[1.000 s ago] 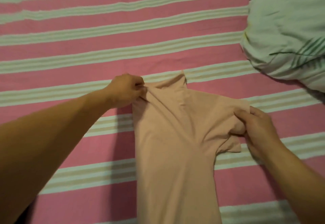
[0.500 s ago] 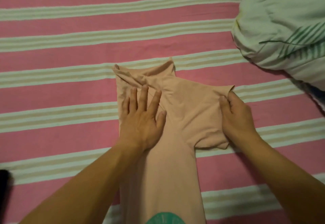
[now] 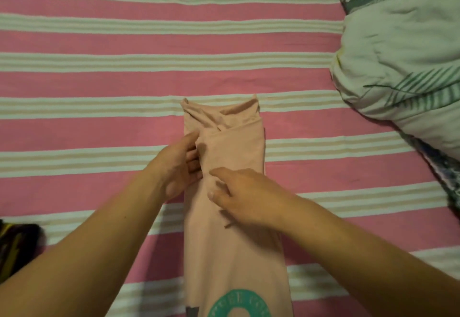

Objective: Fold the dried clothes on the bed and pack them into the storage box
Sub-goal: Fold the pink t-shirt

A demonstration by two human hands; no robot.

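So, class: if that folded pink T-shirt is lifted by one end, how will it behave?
The pink T-shirt looks thin and creased, so it would probably droop and unfold. It likely weighs little. On the striped bedsheet a push would probably bunch it rather than slide it.

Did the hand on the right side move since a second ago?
Yes. The right hand went leftward, from the shirt's outer right edge to its middle, carrying the sleeve side across. It now sits farther from the quilt.

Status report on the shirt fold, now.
Left hand pinches the shirt's folded flap. Right hand rests on it, fingers loose. Both sides folded in, long strip. Quilt far right, clear.
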